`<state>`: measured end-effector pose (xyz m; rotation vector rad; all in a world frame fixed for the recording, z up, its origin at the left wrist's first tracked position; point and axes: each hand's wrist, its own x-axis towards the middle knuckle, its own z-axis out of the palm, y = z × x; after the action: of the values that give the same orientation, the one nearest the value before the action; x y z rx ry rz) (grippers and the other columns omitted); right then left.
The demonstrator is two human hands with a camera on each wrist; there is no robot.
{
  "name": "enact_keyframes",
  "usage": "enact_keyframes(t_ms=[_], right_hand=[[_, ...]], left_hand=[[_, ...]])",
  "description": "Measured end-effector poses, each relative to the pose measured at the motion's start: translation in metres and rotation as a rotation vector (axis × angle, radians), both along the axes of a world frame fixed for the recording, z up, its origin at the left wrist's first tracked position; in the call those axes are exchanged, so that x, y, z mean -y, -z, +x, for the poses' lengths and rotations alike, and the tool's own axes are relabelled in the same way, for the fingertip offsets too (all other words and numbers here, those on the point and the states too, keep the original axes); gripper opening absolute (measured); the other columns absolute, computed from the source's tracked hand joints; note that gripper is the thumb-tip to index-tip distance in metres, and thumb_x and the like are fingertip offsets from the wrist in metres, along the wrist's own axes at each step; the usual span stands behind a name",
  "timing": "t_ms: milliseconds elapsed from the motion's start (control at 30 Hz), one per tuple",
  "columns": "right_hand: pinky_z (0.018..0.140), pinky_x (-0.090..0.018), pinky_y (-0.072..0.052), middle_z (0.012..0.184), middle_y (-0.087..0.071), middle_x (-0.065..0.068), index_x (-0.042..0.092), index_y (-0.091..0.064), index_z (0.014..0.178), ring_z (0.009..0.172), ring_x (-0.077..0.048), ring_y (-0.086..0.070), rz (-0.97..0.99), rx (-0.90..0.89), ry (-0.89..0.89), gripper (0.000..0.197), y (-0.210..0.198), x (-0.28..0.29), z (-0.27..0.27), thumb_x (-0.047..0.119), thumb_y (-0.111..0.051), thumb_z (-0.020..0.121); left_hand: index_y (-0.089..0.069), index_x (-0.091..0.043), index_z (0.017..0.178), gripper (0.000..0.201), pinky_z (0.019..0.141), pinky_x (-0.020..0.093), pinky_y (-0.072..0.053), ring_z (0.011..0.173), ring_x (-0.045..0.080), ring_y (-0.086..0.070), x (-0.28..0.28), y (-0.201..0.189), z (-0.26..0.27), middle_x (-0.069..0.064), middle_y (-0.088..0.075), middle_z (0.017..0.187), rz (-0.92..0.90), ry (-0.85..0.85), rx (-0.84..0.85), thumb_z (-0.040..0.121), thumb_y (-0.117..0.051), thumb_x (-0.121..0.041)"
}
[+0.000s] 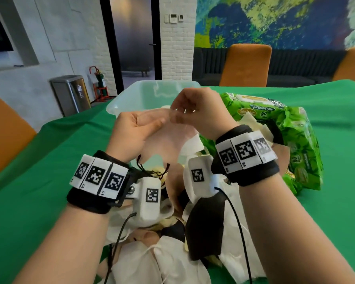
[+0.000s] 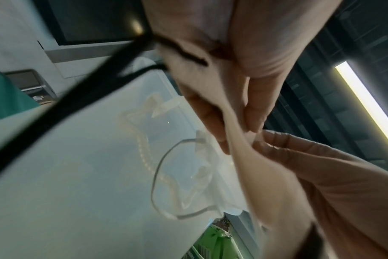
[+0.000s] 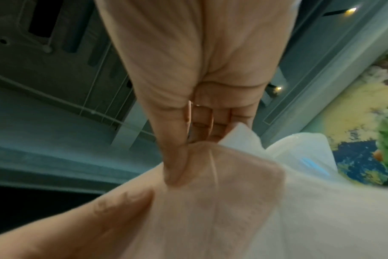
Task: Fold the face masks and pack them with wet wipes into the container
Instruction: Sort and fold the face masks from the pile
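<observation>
Holding a pale pink face mask (image 1: 168, 138) in the air over the near rim of the clear container (image 1: 121, 101), both hands are raised at chest height.

- Left hand (image 1: 131, 130): palm turned up and inward, fingers curled under the mask's left edge, thumb on top; grip closed on the fabric. The mask's black ear loop (image 1: 150, 169) dangles below the wrist.
- Right hand (image 1: 195, 111): palm down, thumb and forefinger pinching the mask's upper edge, the other fingers loosely curled; grip closed on the fabric. The right wrist view shows the thumb (image 3: 173, 157) pressed into the cloth.
- Container: translucent, on the green table (image 1: 39, 160), directly beyond the hands; the left wrist view shows a clear, pale item (image 2: 166, 166) inside it, too blurred to identify.
- Wet wipes pack (image 1: 279, 128): green, lying on the table right of the container, partly hidden by the right wrist.
- Pile of masks (image 1: 172, 232): white, black and cream pieces heaped on the table beneath the forearms, largely covered by the wrist-mounted cameras and their cables.
- Orange chair (image 1: 246, 64) beyond the table's far edge.
</observation>
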<state>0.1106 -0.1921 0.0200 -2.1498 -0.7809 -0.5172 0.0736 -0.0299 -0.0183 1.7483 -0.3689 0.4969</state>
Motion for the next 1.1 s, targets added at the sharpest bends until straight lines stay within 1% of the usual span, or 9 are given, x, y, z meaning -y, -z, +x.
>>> enact_keyframes(t_ms=[167,300,400,467,600,833,900,1000,1100], right_hand=[[0.070,-0.035,-0.051,0.071,-0.065,-0.005,0.018,-0.063,0.071,0.068,-0.019,-0.059,0.128,-0.056,0.007,0.016,0.014,0.004,-0.009,0.006,-0.074,0.071],[0.062,-0.030,-0.042,0.064,-0.056,0.004,0.021,-0.057,0.074,0.061,-0.012,-0.050,0.142,-0.051,0.034,0.017,0.024,0.006,-0.012,0.009,-0.068,0.078],[0.054,-0.024,-0.031,0.058,-0.047,0.004,0.023,-0.053,0.077,0.053,-0.006,-0.038,0.113,-0.045,0.061,0.016,0.029,0.006,-0.011,0.012,-0.063,0.083],[0.053,-0.024,-0.029,0.056,-0.044,0.005,0.024,-0.054,0.077,0.051,-0.004,-0.036,0.139,-0.036,0.049,0.016,0.028,0.006,-0.011,0.012,-0.063,0.084],[0.054,-0.022,-0.032,0.055,-0.045,0.006,0.024,-0.058,0.079,0.050,-0.002,-0.038,0.192,-0.044,0.020,0.014,0.026,0.007,-0.012,0.011,-0.064,0.082],[0.061,-0.038,-0.047,0.066,-0.058,-0.007,0.025,-0.061,0.079,0.059,-0.018,-0.049,0.253,-0.033,-0.034,0.018,0.023,0.006,-0.018,0.014,-0.071,0.069],[0.062,-0.039,-0.049,0.068,-0.062,-0.009,0.026,-0.060,0.073,0.061,-0.026,-0.052,0.253,-0.023,-0.045,0.016,0.020,0.005,-0.023,0.015,-0.072,0.067],[0.062,-0.035,-0.049,0.066,-0.062,0.001,0.028,-0.056,0.066,0.061,-0.016,-0.054,0.236,-0.054,-0.077,0.024,0.018,0.004,-0.029,0.009,-0.071,0.070],[0.061,-0.030,-0.044,0.064,-0.059,0.004,0.029,-0.054,0.067,0.060,-0.012,-0.052,0.209,-0.084,-0.109,0.027,0.021,0.000,-0.036,0.007,-0.068,0.073]], left_hand=[[-0.071,-0.017,0.090,0.020,0.074,0.019,-0.053,0.077,0.000,-0.067,0.005,-0.004,-0.008,-0.018,-0.071,0.073,-0.049,0.026,0.021,0.081,-0.065,0.001],[-0.072,-0.018,0.088,0.012,0.078,0.026,-0.054,0.082,0.003,-0.068,0.008,-0.002,-0.007,-0.021,-0.069,0.078,-0.044,-0.044,0.031,0.081,-0.070,-0.009],[-0.071,-0.017,0.094,0.015,0.076,0.030,-0.056,0.084,0.012,-0.069,0.014,0.000,-0.007,-0.009,-0.071,0.086,-0.021,-0.076,0.041,0.079,-0.073,-0.013],[-0.071,-0.018,0.090,0.016,0.073,0.028,-0.056,0.078,0.009,-0.068,0.016,0.001,-0.007,-0.006,-0.070,0.086,-0.015,-0.082,0.046,0.077,-0.074,-0.010],[-0.065,-0.023,0.086,0.024,0.072,0.018,-0.052,0.072,-0.005,-0.062,0.016,-0.001,-0.007,-0.010,-0.067,0.084,0.018,-0.093,0.072,0.074,-0.076,-0.006],[-0.055,-0.029,0.117,0.056,0.091,0.036,-0.052,0.098,0.019,-0.067,0.012,-0.006,-0.013,0.008,-0.068,0.107,0.013,-0.042,0.093,0.069,-0.075,-0.007],[-0.054,-0.025,0.120,0.057,0.092,0.031,-0.051,0.099,0.013,-0.065,0.010,-0.006,-0.018,0.001,-0.067,0.112,0.025,-0.039,0.119,0.071,-0.074,-0.004],[-0.053,-0.020,0.120,0.056,0.083,0.013,-0.047,0.093,-0.006,-0.062,0.007,-0.003,-0.027,-0.021,-0.064,0.104,-0.016,-0.015,0.138,0.075,-0.069,0.009],[-0.057,-0.026,0.112,0.050,0.091,0.015,-0.044,0.100,-0.009,-0.058,0.000,0.004,-0.037,-0.018,-0.061,0.110,-0.022,-0.048,0.159,0.074,-0.073,0.002]])
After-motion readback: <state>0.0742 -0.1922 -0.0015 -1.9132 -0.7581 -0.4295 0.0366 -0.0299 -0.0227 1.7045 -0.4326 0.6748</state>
